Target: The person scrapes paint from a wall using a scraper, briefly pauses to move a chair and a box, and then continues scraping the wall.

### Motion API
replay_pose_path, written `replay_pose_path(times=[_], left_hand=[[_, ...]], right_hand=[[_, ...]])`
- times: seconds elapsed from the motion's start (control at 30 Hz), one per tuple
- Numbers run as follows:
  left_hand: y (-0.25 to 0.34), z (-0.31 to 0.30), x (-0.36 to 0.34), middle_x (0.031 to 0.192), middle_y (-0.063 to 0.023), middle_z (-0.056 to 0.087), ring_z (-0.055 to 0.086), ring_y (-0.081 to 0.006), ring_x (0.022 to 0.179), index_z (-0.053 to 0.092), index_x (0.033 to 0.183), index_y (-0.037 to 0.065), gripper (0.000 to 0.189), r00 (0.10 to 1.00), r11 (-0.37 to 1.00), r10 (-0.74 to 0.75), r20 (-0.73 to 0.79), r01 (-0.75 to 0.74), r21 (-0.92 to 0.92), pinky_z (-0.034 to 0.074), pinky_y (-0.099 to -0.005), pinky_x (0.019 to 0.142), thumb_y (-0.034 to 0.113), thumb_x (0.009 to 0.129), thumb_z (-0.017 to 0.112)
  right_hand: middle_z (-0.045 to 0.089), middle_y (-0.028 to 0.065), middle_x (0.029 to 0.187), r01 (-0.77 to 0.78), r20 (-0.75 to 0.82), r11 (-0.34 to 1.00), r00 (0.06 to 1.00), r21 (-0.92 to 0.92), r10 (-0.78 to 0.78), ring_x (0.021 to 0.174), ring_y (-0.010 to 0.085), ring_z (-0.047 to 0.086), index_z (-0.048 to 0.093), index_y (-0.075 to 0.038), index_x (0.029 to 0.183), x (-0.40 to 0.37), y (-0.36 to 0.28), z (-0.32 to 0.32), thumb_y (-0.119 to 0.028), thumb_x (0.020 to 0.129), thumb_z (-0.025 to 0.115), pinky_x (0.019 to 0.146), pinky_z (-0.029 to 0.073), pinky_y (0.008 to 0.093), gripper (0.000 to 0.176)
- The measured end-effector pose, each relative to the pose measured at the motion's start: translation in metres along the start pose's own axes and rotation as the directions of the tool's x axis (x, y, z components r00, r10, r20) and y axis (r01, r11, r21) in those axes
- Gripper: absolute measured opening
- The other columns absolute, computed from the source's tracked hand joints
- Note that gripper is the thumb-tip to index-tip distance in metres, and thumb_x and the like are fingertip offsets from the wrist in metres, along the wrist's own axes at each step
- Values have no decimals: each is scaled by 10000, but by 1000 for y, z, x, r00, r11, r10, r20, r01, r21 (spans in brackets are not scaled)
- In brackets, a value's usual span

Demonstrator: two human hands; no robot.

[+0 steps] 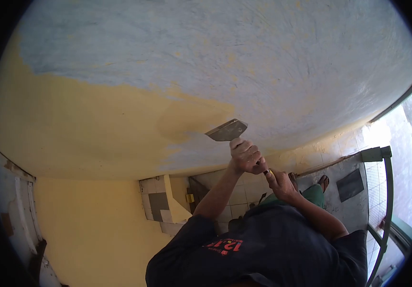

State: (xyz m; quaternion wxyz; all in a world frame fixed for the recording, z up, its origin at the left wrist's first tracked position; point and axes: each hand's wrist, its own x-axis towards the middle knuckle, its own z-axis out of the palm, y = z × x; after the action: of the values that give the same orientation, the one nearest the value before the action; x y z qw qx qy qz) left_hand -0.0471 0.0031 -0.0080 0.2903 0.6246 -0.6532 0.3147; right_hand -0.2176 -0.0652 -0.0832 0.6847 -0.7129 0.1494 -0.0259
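A wide-bladed scraper [227, 130] lies with its metal blade against the wall [196, 117], at the border between yellow paint and the grey-blue surface. My left hand [246, 155] is closed around the scraper just behind the blade, with whitish dust on its fingers. Lower down, my right hand [281, 185] grips the rear of the tool, where a bit of yellow and black handle shows between the two hands. A darker, damp-looking patch [177, 119] of yellow paint sits left of the blade.
A tiled ledge [160, 201] juts out at lower left. Sandalled feet [324, 182] stand on the floor beside a dark square [349, 185]. At right runs a green metal frame [387, 191] with mesh, near a bright opening.
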Motion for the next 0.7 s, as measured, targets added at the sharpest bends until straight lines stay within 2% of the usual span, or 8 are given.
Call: replay_pose_path(times=[0.03,0.17,0.27,0.47,0.53,0.6,0.67,0.7], left_hand=[[-5,2,-2,520,0,430,448,-181,507,374,512,159,234,1000,1000,3,5,-2,-10,334,-358,626,239,650,545],[-19,2,-1,514,-3,429,450,-174,506,356,501,155,231,1000,1000,-1,4,1,28,331,-343,626,223,639,530],[-27,-6,1,519,-5,452,454,-174,501,368,500,151,224,999,998,1,48,-4,68,331,-342,628,229,638,527],[-50,-44,42,526,4,474,471,-155,497,386,499,150,228,996,979,92,-9,-88,182,330,-335,652,262,654,509],[-59,-62,56,550,-2,508,522,-161,564,419,501,150,229,990,959,140,-6,-135,248,343,-351,702,274,674,502],[-79,-73,63,504,-18,511,525,-189,538,440,486,133,322,963,937,220,-156,-164,308,346,-361,740,282,772,445],[-95,-96,93,491,-26,505,510,-203,524,457,489,135,370,884,883,359,-299,-218,416,335,-370,733,297,822,441],[-96,-116,110,492,-24,510,511,-201,532,471,497,133,382,915,883,321,-246,-195,426,330,-372,721,304,837,441]], right_hand=[[510,192,569,-48,0,998,999,34,49,527,363,520,535,23,839,1,2,3,-384,999,430,548,414,440,450],[493,176,554,-65,23,997,998,48,64,504,300,519,533,30,826,18,4,9,-391,1004,424,540,411,434,470],[488,182,555,25,15,999,1000,42,-25,501,299,505,533,35,822,30,-1,11,-397,1004,422,538,407,434,482],[513,224,593,128,48,991,990,47,-131,559,429,479,540,38,858,53,-56,11,-380,1000,436,560,405,463,453],[535,234,619,251,49,968,967,3,-251,603,455,508,549,30,857,64,-79,9,-391,994,452,581,414,483,453],[539,234,620,321,56,946,946,-49,-318,613,450,526,554,19,845,76,-108,7,-399,990,459,584,418,488,453],[543,234,621,384,65,918,923,-97,-379,624,445,544,559,9,832,87,-145,6,-408,985,466,587,422,493,454],[542,228,611,410,73,906,912,-103,-404,619,440,547,559,-2,819,90,-168,5,-411,982,472,584,427,493,449]])
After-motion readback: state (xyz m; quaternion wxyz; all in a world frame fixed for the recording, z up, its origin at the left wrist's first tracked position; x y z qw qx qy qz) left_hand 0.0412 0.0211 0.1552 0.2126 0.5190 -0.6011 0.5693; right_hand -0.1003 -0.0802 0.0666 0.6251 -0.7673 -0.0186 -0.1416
